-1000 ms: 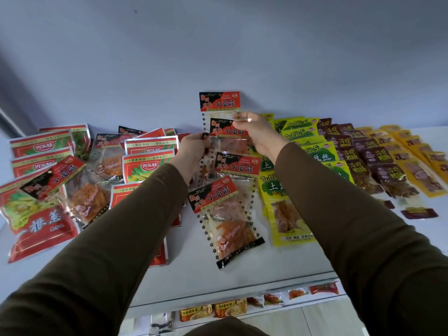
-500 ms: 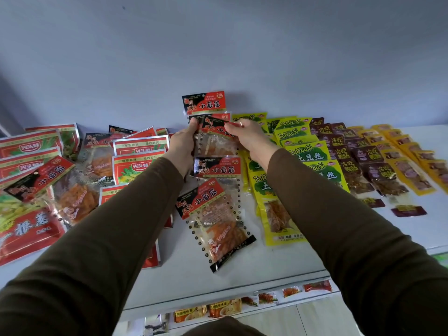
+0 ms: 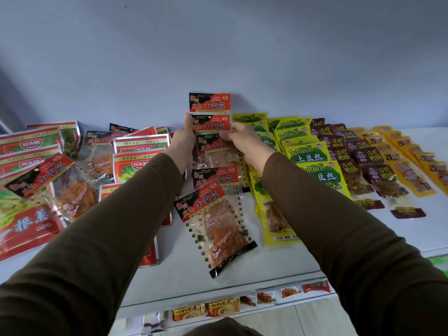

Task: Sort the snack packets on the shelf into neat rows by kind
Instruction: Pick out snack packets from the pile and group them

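1. The shelf point(image 3: 278, 267) carries finished yellow, brown and orange rows at right and an unsorted red heap point(image 3: 135, 163) at left.
2. The black-and-red row point(image 3: 213, 175) runs down the middle.
3. Since a second ago, the packet point(image 3: 211, 122) has moved back, squared under the rearmost one.
4. The left hand point(image 3: 184, 141) and right hand point(image 3: 240, 139) pinch its edges; the row grows neater.

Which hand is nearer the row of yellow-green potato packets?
Right. The right hand sits just beside the row of yellow-green potato packets, at its left edge. The left hand is farther, across the red-and-black packet both hands hold.
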